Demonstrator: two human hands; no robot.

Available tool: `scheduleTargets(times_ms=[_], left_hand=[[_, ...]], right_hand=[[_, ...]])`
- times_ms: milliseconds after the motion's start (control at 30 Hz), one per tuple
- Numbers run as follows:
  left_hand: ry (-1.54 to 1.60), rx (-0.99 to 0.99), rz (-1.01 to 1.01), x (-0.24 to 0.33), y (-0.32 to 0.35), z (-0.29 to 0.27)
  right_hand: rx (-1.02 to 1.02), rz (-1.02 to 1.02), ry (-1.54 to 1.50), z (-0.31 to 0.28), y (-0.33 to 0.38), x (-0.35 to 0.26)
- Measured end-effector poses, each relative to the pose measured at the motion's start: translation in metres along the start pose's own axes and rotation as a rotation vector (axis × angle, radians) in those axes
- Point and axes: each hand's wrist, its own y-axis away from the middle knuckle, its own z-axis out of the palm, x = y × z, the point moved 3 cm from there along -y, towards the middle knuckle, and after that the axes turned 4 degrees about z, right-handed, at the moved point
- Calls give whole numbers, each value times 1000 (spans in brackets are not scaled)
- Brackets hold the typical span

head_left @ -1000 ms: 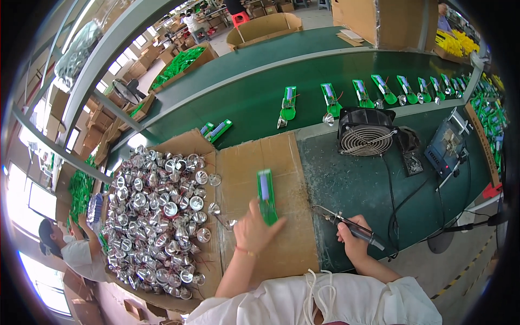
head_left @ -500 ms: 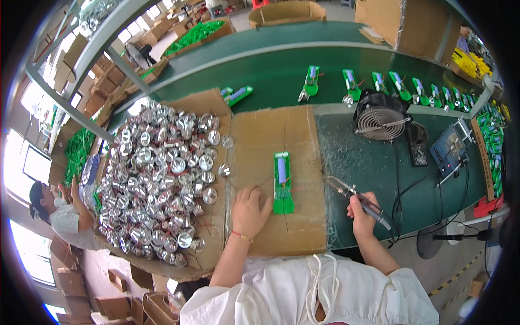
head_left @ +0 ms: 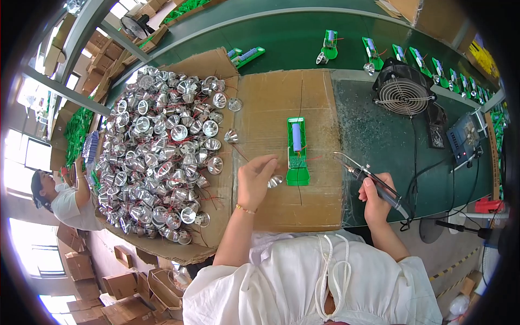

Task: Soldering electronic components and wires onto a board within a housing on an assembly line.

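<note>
Two hands work over a sheet of brown cardboard (head_left: pixel 271 103) that covers the middle of the green tabletop (head_left: pixel 374 135). At the centre of the frame the left hand (head_left: pixel 255 179) pinches a small silver reflector cup (head_left: pixel 275 181) between thumb and fingertips, holding it right against the lower left edge of a green circuit board (head_left: pixel 297 151). This board lies flat on the cardboard with its long side running up and down the frame, and a blue cylindrical battery cell (head_left: pixel 296 136) sits on its upper half. Thin red wires show at the board's lower part.

To the right of centre, the right hand (head_left: pixel 376 200) is closed in a fist-like grip around the dark handle of a soldering iron (head_left: pixel 371 179); the iron's metal tip points toward the upper left and ends near the board's right edge, apart from it. A black cable runs from the handle toward the lower right.

On the left, a big heap of silver reflector cups (head_left: pixel 157 157) with red leads fills a flattened carton. A small black fan (head_left: pixel 403 92) stands at the upper right, and more green boards (head_left: pixel 401 54) lie in a row on the conveyor belt (head_left: pixel 292 38) along the top. Another person (head_left: pixel 59 200) sits at the far left edge.
</note>
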Motion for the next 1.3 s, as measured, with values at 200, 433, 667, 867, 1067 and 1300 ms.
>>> scheduleTargets(times_ms=[200,433,667,867,1067,1300], left_hand=[[-331,16,154,4,10,1],[-401,-68,438,35,23,-6],[-332,0,227,13,18,2],[-380,-31,185,10,16,23],[-478,-5,269,12,15,31],[-464,5,291,12,13,33]], right_hand=[[-59,18,4,7,4,-4],[-61,11,-13,7,5,-5],[-87,-35,-27,6,7,-5],[-262,-185,81,24,8,-3],[-192,-91,89,37,4,5],[-280,-137,208,39,1,13]])
